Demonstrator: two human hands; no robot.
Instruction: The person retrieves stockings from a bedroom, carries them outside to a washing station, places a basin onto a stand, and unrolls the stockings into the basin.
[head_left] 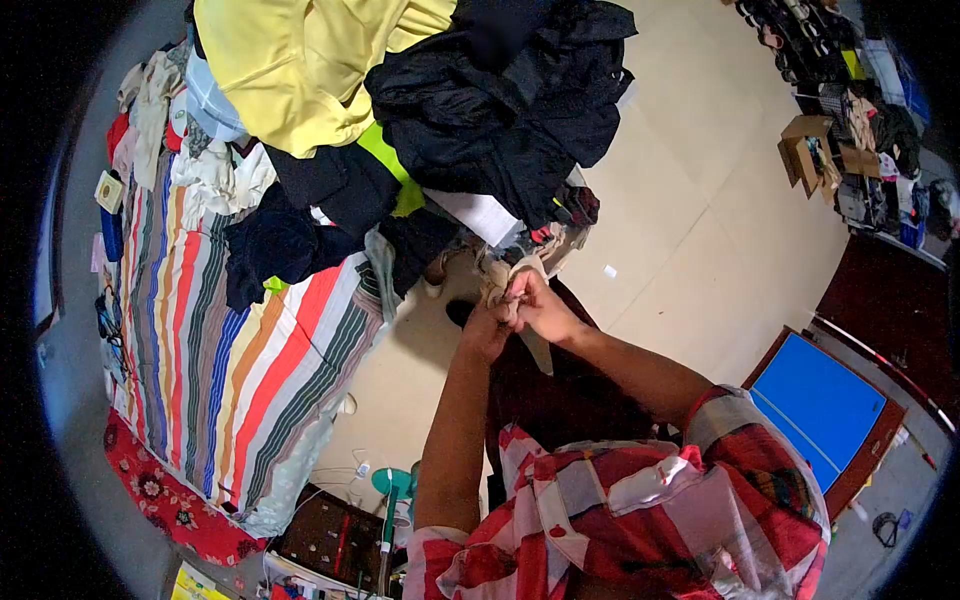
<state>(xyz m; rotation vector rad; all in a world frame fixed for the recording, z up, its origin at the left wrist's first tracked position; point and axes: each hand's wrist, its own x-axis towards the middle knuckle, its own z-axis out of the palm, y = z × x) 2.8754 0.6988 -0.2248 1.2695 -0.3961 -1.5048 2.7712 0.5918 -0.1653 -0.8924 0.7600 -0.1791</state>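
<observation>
Both of my hands meet near the middle of the head view, in front of my dark trousers. My left hand (pixel 489 328) is closed round a bunched beige cloth (pixel 496 283). Against it, my right hand (pixel 536 305) pinches the same cloth with bent fingers. Part of the cloth hangs below the hands in a pale pointed strip (pixel 537 350). Just beyond them lies a heap with a black garment (pixel 500 110), a yellow garment (pixel 300 70) and white paper (pixel 482 215).
A bed with a striped sheet (pixel 215 350) stands at the left, piled with clothes. Pale floor (pixel 690 190) extends to the right. An open cardboard box (pixel 803 150) and heaped things are at the upper right. A blue-topped table (pixel 818 405) stands at the lower right.
</observation>
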